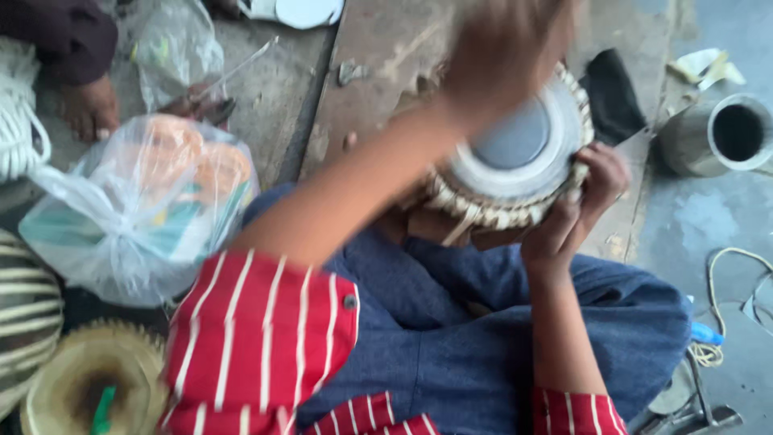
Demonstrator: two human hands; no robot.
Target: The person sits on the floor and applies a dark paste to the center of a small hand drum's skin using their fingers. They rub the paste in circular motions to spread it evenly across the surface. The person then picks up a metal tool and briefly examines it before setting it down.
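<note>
A small hand drum (515, 161) with a white skin, a grey centre patch and woven lacing around its rim rests tilted against my blue-trousered lap. My right hand (580, 201) grips its near right rim, fingers curled over the lacing. My left hand (499, 56) is a motion blur above the drum's far left edge, the bare forearm stretching across from my red-and-white striped sleeve. Whether that hand holds anything is lost in the blur.
A clear plastic bag (137, 209) of coloured items lies left. Another person's foot (88, 105) and white rope (16, 129) are at top left. A metal cylinder (725, 133) and black cloth (612, 93) sit right. A drum shell (88, 387) lies bottom left, cord (725, 306) and tools (696, 415) bottom right.
</note>
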